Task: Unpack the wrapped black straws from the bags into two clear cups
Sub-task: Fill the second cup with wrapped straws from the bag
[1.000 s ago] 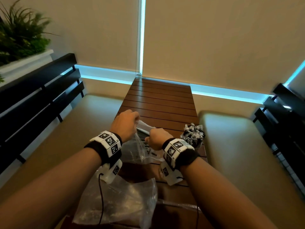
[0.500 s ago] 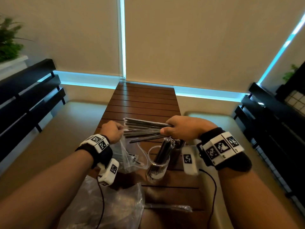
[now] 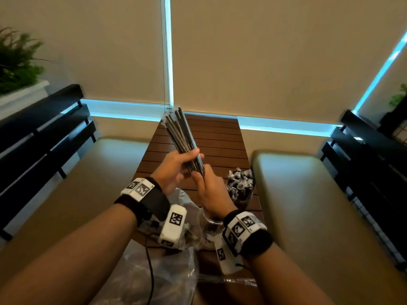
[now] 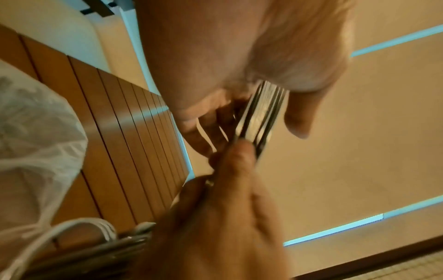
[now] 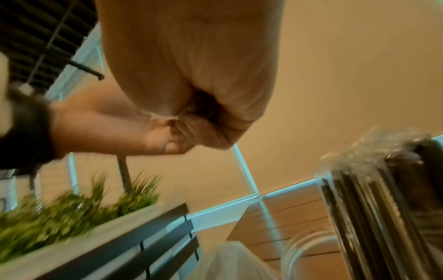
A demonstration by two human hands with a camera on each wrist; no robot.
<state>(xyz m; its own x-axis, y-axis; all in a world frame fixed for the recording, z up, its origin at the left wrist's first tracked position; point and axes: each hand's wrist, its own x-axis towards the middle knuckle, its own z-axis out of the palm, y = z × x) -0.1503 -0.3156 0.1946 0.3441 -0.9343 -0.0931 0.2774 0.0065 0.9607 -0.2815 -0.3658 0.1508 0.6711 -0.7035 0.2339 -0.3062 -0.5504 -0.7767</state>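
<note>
A long slatted brown wooden table (image 3: 218, 137) ran away from the person between two beige cushioned bench seats (image 3: 308, 194), with black slatted backrests (image 3: 39, 128) on either side and cream roller blinds (image 3: 264, 51) edged in blue light at the far end. A green leafy plant in a white planter (image 3: 15, 62) stood at the far left.

On the near end of the table lay crumpled clear plastic bags (image 3: 154, 271), one under the left forearm and another just beyond it. Right of the bags stood two clear cups: the nearer clear cup (image 3: 211, 225), partly hidden behind the right wrist, held a few dark straws, while the farther clear cup (image 3: 241, 190) was packed with wrapped black straws, their crinkled wrapper tips bunched at the top.

Above the middle of the table, the left hand (image 3: 174, 170) gripped a bundle of wrapped black straws (image 3: 180, 133), fingers and thumb curled round its lower part, the bundle tilting up and away toward the blinds. The right hand (image 3: 211, 190) met the bundle's lower end from below, its fingertips (image 4: 239, 151) touching the straw ends. Whether those fingers pinched the straws or only steadied them could not be told; the right wrist view showed them bunched together.
</note>
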